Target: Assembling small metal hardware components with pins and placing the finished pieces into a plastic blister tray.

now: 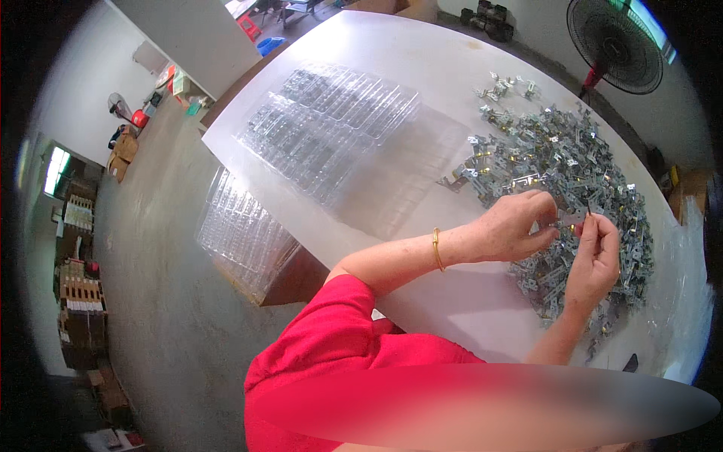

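A large heap of small silvery metal brackets [557,151], some with brass-coloured bits, covers the right side of the white table. Over its near part my two hands meet. My right hand [595,260] pinches a small metal bracket [574,219] between thumb and fingertips. From the left, my left hand [516,226] reaches in with curled fingers, its thumb and fingertips at the other end of that bracket. The bracket's exact shape is too small to make out. A gold bangle [437,250] circles my left wrist.
Clear plastic trays [324,128] with rows of compartments lie on the white table [376,38], left of the heap. More clear trays [245,218] rest on a cardboard box below the table's left edge. A black fan [614,45] stands beyond the far right edge. Clear plastic sheeting [681,279] hangs at the right.
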Motion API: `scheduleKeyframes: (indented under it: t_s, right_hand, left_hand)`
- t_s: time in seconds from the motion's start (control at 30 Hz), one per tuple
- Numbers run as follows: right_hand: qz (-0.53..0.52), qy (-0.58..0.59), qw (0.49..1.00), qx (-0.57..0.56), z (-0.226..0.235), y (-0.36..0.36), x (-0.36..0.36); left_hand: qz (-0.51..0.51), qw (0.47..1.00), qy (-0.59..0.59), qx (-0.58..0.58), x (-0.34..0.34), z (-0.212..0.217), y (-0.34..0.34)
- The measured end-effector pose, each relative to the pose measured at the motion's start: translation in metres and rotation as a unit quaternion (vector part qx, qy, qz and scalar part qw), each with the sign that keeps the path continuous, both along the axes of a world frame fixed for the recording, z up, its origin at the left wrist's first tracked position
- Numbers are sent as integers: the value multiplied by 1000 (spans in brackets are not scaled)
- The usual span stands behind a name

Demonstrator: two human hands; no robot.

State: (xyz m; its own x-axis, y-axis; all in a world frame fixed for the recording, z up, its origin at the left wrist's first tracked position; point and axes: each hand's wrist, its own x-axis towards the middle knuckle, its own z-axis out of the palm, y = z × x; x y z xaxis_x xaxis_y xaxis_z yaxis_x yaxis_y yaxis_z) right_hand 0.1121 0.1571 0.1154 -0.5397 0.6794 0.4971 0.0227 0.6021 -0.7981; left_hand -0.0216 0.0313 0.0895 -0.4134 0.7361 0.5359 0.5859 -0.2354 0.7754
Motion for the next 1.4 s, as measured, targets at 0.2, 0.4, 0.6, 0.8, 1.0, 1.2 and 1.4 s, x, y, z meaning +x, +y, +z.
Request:
scheduleKeyframes:
  t_s: [0.2,0.4,0.6,0.8,1.0,1.2,1.4]
  right_hand:
    - [53,48,997,35,-5,-12,-9]
    - [137,33,990,11,-6,-37,-8]
    - [302,-62,946,96,-48,-97,-30]
    - [422,-70,900,82,-110,-140,-30]
    - [462,-63,880,89,-123,-141,-32]
    - [462,-60,881,87,-122,-139,-34]
    - [465,-63,878,89,-123,-138,-32]
  left_hand:
    - [53,996,33,-59,1,7,-23]
    - [191,978,46,-73,-31,12,-88]
    - [397,904,61,-147,-108,21,-184]
    - [548,778,165,-257,-173,38,-280]
    - [576,704,219,-351,-229,19,-333]
    - [541,703,190,-421,-256,-2,-343]
    - [530,683,164,-476,-268,-10,-345]
